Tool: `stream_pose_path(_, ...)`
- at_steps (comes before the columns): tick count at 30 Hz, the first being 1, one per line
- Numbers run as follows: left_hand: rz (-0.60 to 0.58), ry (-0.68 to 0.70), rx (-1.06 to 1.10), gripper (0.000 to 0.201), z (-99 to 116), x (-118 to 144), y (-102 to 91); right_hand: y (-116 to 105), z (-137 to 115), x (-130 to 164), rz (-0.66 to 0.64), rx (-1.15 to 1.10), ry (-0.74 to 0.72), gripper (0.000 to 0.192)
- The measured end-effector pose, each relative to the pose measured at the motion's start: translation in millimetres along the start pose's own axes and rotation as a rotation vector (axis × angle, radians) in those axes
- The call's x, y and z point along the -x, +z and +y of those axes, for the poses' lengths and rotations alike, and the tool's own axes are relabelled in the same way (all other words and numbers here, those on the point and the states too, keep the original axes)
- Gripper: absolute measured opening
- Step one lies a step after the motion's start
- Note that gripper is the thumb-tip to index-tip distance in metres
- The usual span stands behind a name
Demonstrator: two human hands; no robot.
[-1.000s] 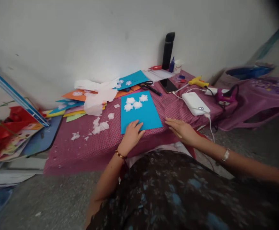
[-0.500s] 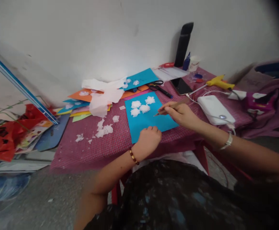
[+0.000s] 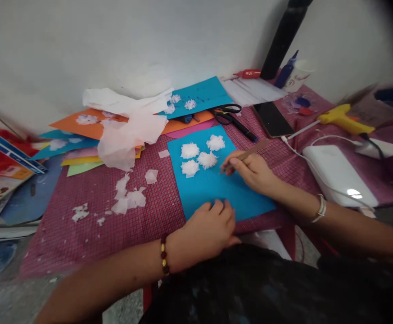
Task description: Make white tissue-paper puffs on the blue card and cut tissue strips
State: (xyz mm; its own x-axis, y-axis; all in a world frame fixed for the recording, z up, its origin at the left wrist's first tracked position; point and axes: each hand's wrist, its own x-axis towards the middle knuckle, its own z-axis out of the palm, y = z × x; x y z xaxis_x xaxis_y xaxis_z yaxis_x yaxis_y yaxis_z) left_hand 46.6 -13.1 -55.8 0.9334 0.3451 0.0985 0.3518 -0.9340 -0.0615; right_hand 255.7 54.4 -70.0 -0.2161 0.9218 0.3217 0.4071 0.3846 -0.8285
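A blue paper sheet [image 3: 203,193] lies on the table, with several white crumpled-paper puffs [image 3: 207,159] grouped on its upper left part. My right hand [image 3: 255,173] grips a slim brown pencil [image 3: 254,149], its tip pointing down and left just beside the puffs. Whether the tip touches the sheet I cannot tell. My left hand [image 3: 208,229] rests on the sheet's near edge, palm down, its fingers loosely bent and apart with nothing seen in them.
Left of the sheet lie torn white paper scraps [image 3: 128,200] and stacked coloured papers [image 3: 84,123]. Behind are scissors [image 3: 228,114] and a black marker [image 3: 245,130]. A phone [image 3: 273,119], yellow glue gun [image 3: 345,119] and white power bank [image 3: 340,173] with cables lie right.
The view has come closer to the table and shifted. My right hand still holds the pencil near the puffs, and my left hand stays at the sheet's near edge with its fingers more spread.
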Motion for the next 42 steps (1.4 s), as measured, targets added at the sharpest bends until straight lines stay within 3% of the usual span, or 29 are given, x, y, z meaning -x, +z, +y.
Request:
stream_pose_path(6,0.011,0.146,0.16,0.027,-21.3,-29.1,8.1,-1.6,4.9,-2.4,-0.019,0.04,0.04,0.038)
stream_pose_path(10,0.044,0.123,0.249,0.034,-31.2,-38.4,17.4,-2.5,15.7,-2.6,-0.003,0.136,0.037,0.031)
stream_pose_path(19,0.012,0.162,0.311,0.042,-41.8,-34.8,22.2,-3.2,26.9,-2.7,-0.049,0.078,0.155,0.039)
stream_pose_path(25,0.039,0.166,0.268,0.042,-36.3,-33.8,25.6,-2.3,14.4,-3.6,-0.088,0.08,0.149,0.032)
stream_pose_path(28,0.15,0.182,0.187,0.031,-45.0,-23.9,15.8,-5.9,1.9,-4.6,-0.063,0.055,0.155,0.023)
stream_pose_path(30,0.229,0.106,0.107,0.025,-64.4,-11.1,5.5,-9.2,-3.5,-4.9,-0.019,0.044,0.143,0.024)
stream_pose_path(32,0.255,-0.123,0.027,0.023,-93.4,5.8,-4.5,-11.5,-4.7,-4.9,0.014,0.049,0.135,0.027)
stream_pose_path(34,0.203,-0.396,-0.062,0.022,-125.8,24.0,-11.0,-11.9,-2.9,-4.5,0.018,0.056,0.134,0.03)
stream_pose_path(36,0.096,-0.574,-0.167,0.017,-153.6,39.4,-11.4,-10.8,-0.2,-3.9,-0.013,0.056,0.127,0.033)
stream_pose_path(39,-0.025,-0.616,-0.234,0.03,-178.7,50.1,-1.4,-8.5,2.6,-3.0,-0.062,0.053,0.125,0.036)
stream_pose_path(42,-0.021,-0.581,-0.228,0.033,-190.4,45.8,9.9,-7.3,3.6,-2.9,-0.074,0.062,0.13,0.035)
